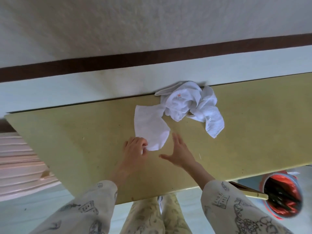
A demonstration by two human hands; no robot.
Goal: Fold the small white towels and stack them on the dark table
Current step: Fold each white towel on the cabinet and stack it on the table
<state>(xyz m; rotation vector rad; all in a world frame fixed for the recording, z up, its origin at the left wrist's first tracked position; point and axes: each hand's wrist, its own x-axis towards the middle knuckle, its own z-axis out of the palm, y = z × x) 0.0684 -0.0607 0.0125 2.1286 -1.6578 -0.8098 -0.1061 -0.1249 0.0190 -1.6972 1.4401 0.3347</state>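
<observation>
A small white towel (150, 125) lies partly spread on the yellowish table (84, 132), its near corner at the table's middle. My left hand (135, 149) pinches that near corner with curled fingers. My right hand (179, 152) hovers just right of the corner, fingers spread and straight, holding nothing. Behind and to the right, a crumpled heap of white towels (190, 105) sits against the table's far edge, one with a small red label.
The table's far edge meets a pale wall with a dark brown stripe (152, 58). A red-lined bin (282, 196) stands on the floor at the lower right. Bare tabletop stretches left of my hands and at the far right.
</observation>
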